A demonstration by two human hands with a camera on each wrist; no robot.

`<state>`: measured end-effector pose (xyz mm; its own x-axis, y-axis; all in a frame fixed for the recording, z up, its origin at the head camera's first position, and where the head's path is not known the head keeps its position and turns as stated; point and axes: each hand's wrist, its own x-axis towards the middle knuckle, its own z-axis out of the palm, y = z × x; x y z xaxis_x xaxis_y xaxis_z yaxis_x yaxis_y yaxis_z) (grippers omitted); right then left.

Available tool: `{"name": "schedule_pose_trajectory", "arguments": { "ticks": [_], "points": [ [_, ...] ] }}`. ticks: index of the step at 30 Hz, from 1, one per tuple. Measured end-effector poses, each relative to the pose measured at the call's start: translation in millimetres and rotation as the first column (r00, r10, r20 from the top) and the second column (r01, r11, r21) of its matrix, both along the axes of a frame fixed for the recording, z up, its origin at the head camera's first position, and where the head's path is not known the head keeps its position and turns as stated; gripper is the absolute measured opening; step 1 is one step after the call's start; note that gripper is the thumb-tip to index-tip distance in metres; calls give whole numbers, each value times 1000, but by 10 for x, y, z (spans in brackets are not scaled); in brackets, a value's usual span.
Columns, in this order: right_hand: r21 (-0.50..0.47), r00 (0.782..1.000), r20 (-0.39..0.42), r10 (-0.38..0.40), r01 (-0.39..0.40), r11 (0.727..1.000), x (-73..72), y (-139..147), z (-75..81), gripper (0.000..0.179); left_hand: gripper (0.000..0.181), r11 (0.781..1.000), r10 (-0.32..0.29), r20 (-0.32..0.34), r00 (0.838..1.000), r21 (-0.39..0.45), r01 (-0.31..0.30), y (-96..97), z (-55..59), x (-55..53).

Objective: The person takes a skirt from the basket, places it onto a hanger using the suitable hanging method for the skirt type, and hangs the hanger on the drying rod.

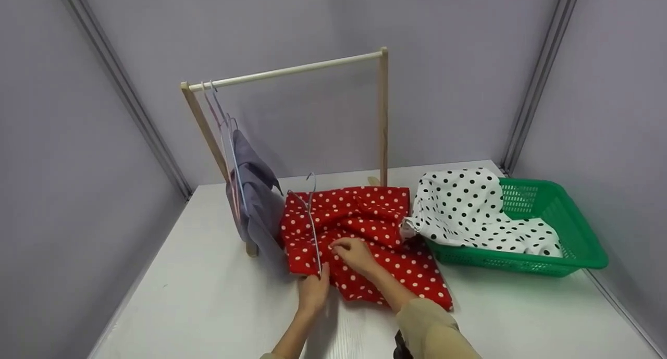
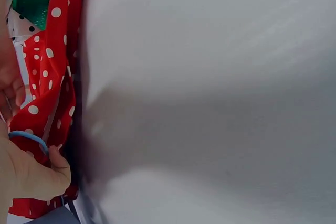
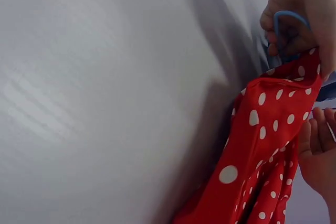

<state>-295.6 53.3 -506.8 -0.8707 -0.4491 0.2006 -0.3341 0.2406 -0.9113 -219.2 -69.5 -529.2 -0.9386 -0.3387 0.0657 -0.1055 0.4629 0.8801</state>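
A red cloth garment with white dots [image 1: 365, 218] lies spread on the table, a thin light-blue hanger [image 1: 314, 228] at its left part with the hook toward the back. My left hand [image 1: 313, 291] grips the near end of the hanger, the thumb [image 2: 59, 166] along it, together with the red fabric's edge. Over the middle of the garment is my right hand [image 1: 357, 256], its fingers loosely bent close to the fabric. The right wrist view shows these fingers [image 3: 315, 135] beside the red cloth with nothing held.
A wooden rack with a white rail [image 1: 292, 70] stands behind. Hangers [image 1: 232, 140] with a grey-blue garment [image 1: 258, 192] hang at its left end. At right, a green basket [image 1: 578, 228] holds a white black-dotted cloth [image 1: 464, 208], which overhangs toward the red garment.
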Motion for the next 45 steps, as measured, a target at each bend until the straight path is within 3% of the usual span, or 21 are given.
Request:
{"name": "schedule_pose_trajectory", "arguments": {
  "ticks": [5,11,14,18,21,24,28,31,35,41,43,45],
  "points": [
    [62,998,-32,-46,48,997,15,-99,76,23,54,994,-96,4,995,-55,96,-23,-33,50],
    [88,985,148,-84,72,994,54,-223,94,30,55,972,-231,99,968,-27,234,-83,-8,91],
    [88,969,215,-125,108,990,66,-276,104,24,56,966,-258,125,958,8,259,-111,3,92],
    [79,949,254,-186,171,982,67,-305,114,17,60,978,-200,36,979,60,198,-135,12,68],
    [76,946,221,-239,227,971,72,-313,122,17,60,985,-127,-11,992,120,127,-122,30,63],
    [75,944,163,-287,278,958,77,-316,121,18,60,976,-41,10,999,216,38,-125,66,48],
    [60,938,68,-340,337,940,71,-296,104,16,59,942,128,67,989,303,-143,-249,147,-8],
    [55,925,-9,-381,381,923,65,-280,89,15,49,923,209,92,974,310,-227,-365,210,-65],
    [84,888,-141,-437,451,889,71,-281,76,12,30,928,220,62,973,294,-229,-446,294,-141],
    [131,797,-393,-459,543,829,79,-285,63,10,25,946,172,82,982,263,-188,-483,358,-208],
    [127,783,-399,-476,562,818,74,-282,65,12,28,947,162,74,984,269,-176,-478,362,-218],
    [117,789,-350,-505,572,812,64,-278,75,14,28,957,155,49,987,242,-162,-465,368,-222]
  ]
}}
